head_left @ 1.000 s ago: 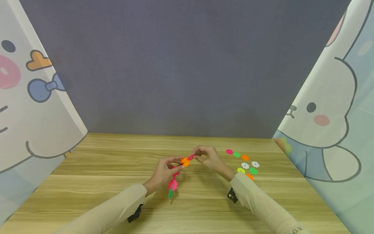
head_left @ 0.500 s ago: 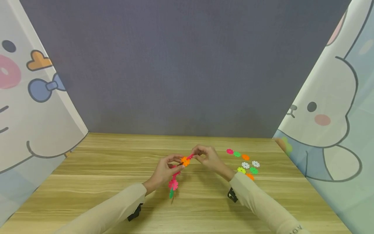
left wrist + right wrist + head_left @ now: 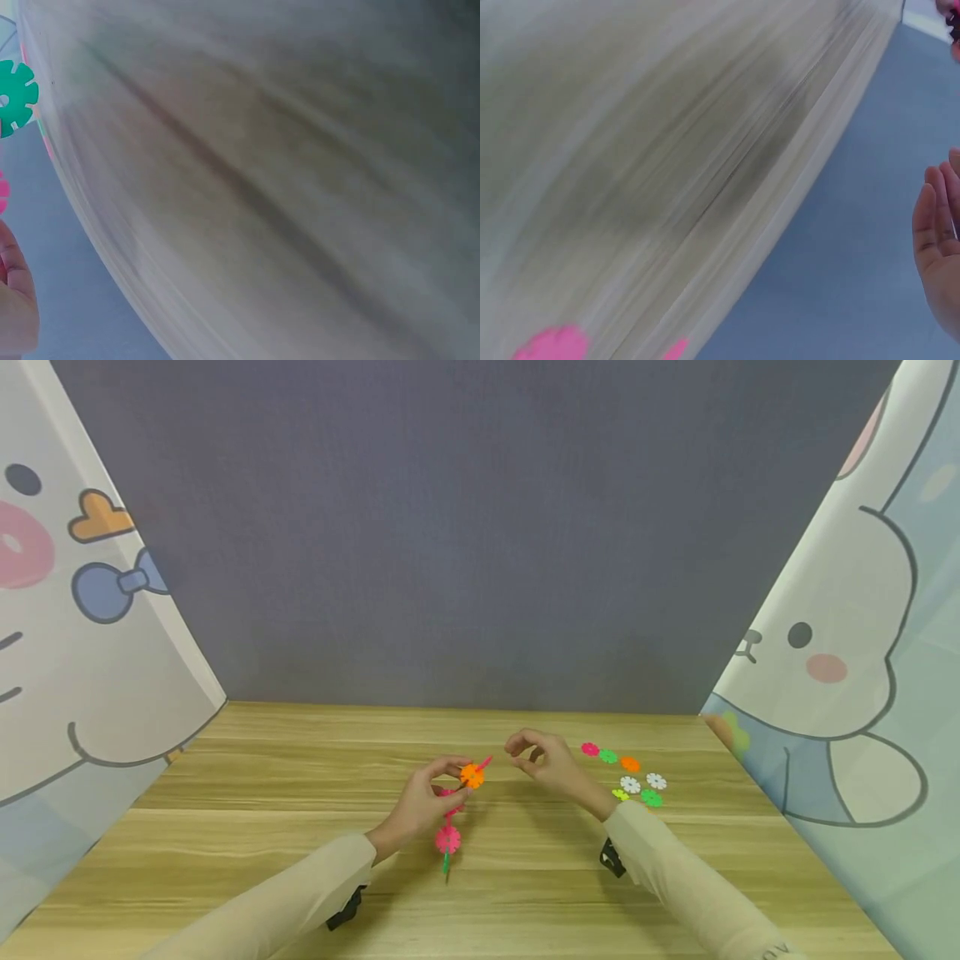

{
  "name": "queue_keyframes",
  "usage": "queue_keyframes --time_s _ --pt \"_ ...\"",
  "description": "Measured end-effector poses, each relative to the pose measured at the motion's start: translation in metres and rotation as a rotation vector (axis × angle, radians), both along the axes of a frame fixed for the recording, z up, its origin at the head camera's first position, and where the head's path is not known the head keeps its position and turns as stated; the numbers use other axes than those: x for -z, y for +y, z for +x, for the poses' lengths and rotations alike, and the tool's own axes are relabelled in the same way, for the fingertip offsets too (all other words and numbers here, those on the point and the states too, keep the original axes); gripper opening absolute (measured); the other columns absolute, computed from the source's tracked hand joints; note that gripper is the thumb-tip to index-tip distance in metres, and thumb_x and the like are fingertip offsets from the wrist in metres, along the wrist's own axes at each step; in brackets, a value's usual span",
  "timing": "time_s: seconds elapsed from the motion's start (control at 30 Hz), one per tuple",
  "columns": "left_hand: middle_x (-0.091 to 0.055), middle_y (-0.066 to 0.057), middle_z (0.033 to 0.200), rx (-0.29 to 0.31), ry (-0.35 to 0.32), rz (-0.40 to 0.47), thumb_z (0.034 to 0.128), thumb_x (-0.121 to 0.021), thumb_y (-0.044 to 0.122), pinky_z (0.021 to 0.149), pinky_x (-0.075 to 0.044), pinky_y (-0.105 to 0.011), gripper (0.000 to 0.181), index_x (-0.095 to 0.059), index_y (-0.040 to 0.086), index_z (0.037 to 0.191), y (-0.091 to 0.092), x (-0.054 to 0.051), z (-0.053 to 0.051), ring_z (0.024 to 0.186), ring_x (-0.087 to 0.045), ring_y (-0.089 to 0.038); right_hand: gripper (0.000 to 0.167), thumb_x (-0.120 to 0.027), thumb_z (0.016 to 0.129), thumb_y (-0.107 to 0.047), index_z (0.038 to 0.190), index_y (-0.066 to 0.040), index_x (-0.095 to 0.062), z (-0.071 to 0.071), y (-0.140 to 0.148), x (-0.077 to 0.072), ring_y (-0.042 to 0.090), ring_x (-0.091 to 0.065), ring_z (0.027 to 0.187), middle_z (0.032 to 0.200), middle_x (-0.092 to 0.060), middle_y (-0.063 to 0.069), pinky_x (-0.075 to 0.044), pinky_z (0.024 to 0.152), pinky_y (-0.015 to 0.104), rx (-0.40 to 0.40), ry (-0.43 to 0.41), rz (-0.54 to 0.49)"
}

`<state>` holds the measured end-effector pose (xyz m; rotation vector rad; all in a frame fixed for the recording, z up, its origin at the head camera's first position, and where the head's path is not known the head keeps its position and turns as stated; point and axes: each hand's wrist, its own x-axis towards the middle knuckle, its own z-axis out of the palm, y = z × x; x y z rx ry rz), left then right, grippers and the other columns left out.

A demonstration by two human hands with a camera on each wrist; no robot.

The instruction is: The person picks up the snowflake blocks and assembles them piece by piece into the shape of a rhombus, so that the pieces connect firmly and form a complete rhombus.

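Note:
My left hand (image 3: pixel 417 793) pinches a chain of notched flower-shaped plastic discs between thumb and fingers. At the chain's upper end an orange disc (image 3: pixel 472 776) faces the head camera, and a pink disc (image 3: pixel 485 763) is slotted to it edge-on. Below the hand hang another pink disc (image 3: pixel 448 840) and, at the bottom, a green disc (image 3: pixel 446 862); the left wrist view also has that green disc (image 3: pixel 26 94) at its left edge. The hand hides part of the chain. My right hand (image 3: pixel 557 768), fingers loosely bent, holds nothing just right of the pink disc.
On the wooden table (image 3: pixel 300 777), several loose discs lie right of my right hand, among them a pink disc (image 3: pixel 590 749), an orange disc (image 3: pixel 630 764), a white disc (image 3: pixel 656 781) and a green disc (image 3: pixel 651 798). A grey panel (image 3: pixel 465 543) stands behind the table.
My right hand has let go of the upper pink disc and moved slightly right. The pink disc stays on the orange one in my left hand. The chain's hanging end has swung slightly right.

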<state>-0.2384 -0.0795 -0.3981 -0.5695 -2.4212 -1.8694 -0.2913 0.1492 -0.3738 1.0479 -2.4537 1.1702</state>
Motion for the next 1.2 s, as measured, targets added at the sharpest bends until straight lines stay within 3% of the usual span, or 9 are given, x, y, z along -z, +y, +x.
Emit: queue_keyframes --time_s 0.07,0.17,0.3,0.4,0.53,0.7,1.0,1.2 --pt "-0.058 -0.017 0.105 -0.016 0.009 -0.015 0.0811 -0.066 0.001 0.054 -0.049 -0.021 0.039 -0.056 0.005 0.118 0.000 -0.006 0.005 0.070 -0.063 -0.031 0.019 -0.066 0.080 0.002 0.096 -0.008 -0.062 -0.002 0.009 0.001 0.023 -0.062 0.086 0.092 -0.064 0.014 -0.049 0.064 0.027 0.030 -0.018 0.024" --pt "-0.059 -0.016 0.103 -0.041 0.017 -0.033 0.0797 -0.066 -0.001 0.061 -0.048 -0.020 0.037 -0.057 0.004 0.116 0.000 -0.017 0.012 0.085 -0.059 -0.025 0.020 -0.065 0.080 0.002 0.097 -0.008 -0.061 -0.007 0.024 0.005 0.025 -0.060 0.088 0.094 -0.063 0.016 -0.048 0.064 0.027 0.071 -0.045 0.067" --pt "-0.060 -0.015 0.101 -0.054 0.020 -0.039 0.0789 -0.066 -0.002 0.069 -0.046 -0.020 0.036 -0.057 0.003 0.114 -0.001 -0.025 0.018 0.102 -0.052 -0.026 0.020 -0.064 0.081 0.004 0.098 -0.004 -0.060 -0.015 0.044 0.012 0.028 -0.059 0.089 0.096 -0.062 0.018 -0.046 0.063 0.024 0.127 -0.082 0.103" --pt "-0.060 -0.015 0.101 -0.051 0.024 -0.043 0.0793 -0.066 -0.001 0.070 -0.046 -0.021 0.037 -0.057 0.003 0.114 -0.002 -0.026 0.019 0.104 -0.052 -0.027 0.021 -0.064 0.079 0.007 0.098 0.000 -0.060 -0.023 0.060 0.017 0.030 -0.059 0.089 0.097 -0.062 0.020 -0.048 0.065 0.026 0.164 -0.078 0.126" --pt "-0.060 -0.015 0.101 -0.049 0.030 -0.041 0.0795 -0.066 -0.001 0.070 -0.045 -0.021 0.037 -0.057 0.003 0.115 -0.003 -0.027 0.018 0.104 -0.052 -0.026 0.021 -0.061 0.080 0.008 0.100 0.006 -0.059 -0.033 0.077 0.023 0.034 -0.059 0.091 0.098 -0.062 0.022 -0.051 0.074 0.039 0.214 -0.076 0.174" --pt "-0.060 -0.015 0.099 -0.058 0.042 -0.034 0.0787 -0.066 -0.002 0.069 -0.045 -0.021 0.037 -0.058 0.003 0.114 -0.003 -0.028 0.019 0.102 -0.053 -0.026 0.021 -0.058 0.081 0.009 0.101 0.009 -0.057 -0.039 0.094 0.025 0.034 -0.057 0.092 0.100 -0.060 0.023 -0.048 0.081 0.048 0.277 -0.131 0.204" --pt "-0.060 -0.014 0.099 -0.071 0.050 -0.036 0.0781 -0.066 -0.002 0.068 -0.048 -0.022 0.035 -0.059 0.005 0.112 -0.003 -0.029 0.020 0.096 -0.054 -0.027 0.022 -0.063 0.081 0.003 0.102 0.006 -0.058 -0.050 0.112 0.030 0.034 -0.057 0.091 0.099 -0.062 0.020 -0.048 0.081 0.048 0.373 -0.112 0.297" --pt "-0.060 -0.015 0.098 -0.075 0.037 -0.014 0.0773 -0.067 -0.001 0.066 -0.050 -0.021 0.035 -0.059 0.004 0.111 -0.003 -0.029 0.020 0.096 -0.056 -0.034 0.025 -0.059 0.081 0.006 0.106 0.007 -0.057 -0.055 0.119 0.029 0.036 -0.055 0.093 0.103 -0.059 0.022 -0.048 0.080 0.047 0.384 -0.131 0.338"
